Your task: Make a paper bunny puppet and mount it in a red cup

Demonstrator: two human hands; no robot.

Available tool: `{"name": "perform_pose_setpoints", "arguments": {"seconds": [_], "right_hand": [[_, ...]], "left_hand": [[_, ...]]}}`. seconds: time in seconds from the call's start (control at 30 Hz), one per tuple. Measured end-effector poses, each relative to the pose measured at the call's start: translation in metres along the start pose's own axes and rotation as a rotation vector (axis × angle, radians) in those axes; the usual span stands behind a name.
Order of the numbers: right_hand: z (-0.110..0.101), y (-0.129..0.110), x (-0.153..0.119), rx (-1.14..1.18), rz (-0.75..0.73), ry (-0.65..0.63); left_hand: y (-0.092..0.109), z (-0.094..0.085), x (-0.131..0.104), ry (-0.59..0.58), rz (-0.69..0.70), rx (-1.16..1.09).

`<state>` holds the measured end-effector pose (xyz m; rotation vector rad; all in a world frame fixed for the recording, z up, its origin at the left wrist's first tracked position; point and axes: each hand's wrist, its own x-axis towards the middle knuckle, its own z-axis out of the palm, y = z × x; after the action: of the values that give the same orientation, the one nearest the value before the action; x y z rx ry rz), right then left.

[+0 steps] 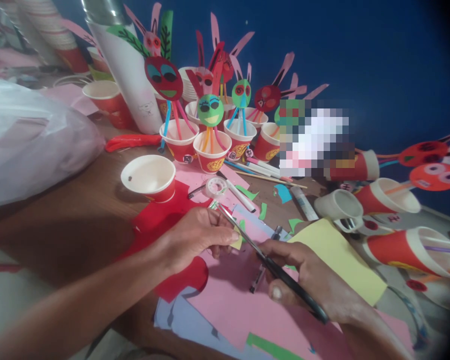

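Observation:
My left hand point(198, 232) pinches a small piece of yellow paper point(237, 242) between thumb and fingers. In my right hand point(303, 272) is a pair of scissors point(285, 280) with black handles, its metal blades pointing up and left, close beside the yellow piece. Whether the blades touch the paper I cannot tell. Below both hands lie a large pink sheet point(225, 310), red paper point(161, 217) and pale blue sheets point(180, 315). A larger yellow sheet point(330, 255) lies right of my right hand. A dark pen point(257, 280) rests on the pink sheet between my hands.
Red paper cups with paper-face straw figures point(211, 110) stand along the blue wall; several more cups point(393, 247) lie tipped at right. An empty-looking cup point(148, 177), tape roll point(216, 187), markers point(240, 195), white mug point(337, 207), tall flask point(125, 70) and plastic bag point(33, 140) surround the papers.

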<state>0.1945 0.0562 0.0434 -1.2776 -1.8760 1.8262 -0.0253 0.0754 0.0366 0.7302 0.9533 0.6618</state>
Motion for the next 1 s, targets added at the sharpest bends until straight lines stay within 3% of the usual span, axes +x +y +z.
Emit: {"name": "perform_pose_setpoints", "arguments": {"seconds": [0.57, 0.73, 1.0], "right_hand": [[-0.005, -0.008, 0.000, 0.041, 0.038, 0.009], [-0.006, -0.001, 0.007, 0.246, -0.061, 0.068], [0.004, 0.008, 0.019, 0.453, -0.142, 0.206]], "left_hand": [[0.000, 0.003, -0.002, 0.030, -0.034, 0.020], [-0.004, 0.002, 0.001, 0.029, -0.040, 0.035], [-0.013, 0.015, 0.000, 0.174, -0.019, -0.115]]}}
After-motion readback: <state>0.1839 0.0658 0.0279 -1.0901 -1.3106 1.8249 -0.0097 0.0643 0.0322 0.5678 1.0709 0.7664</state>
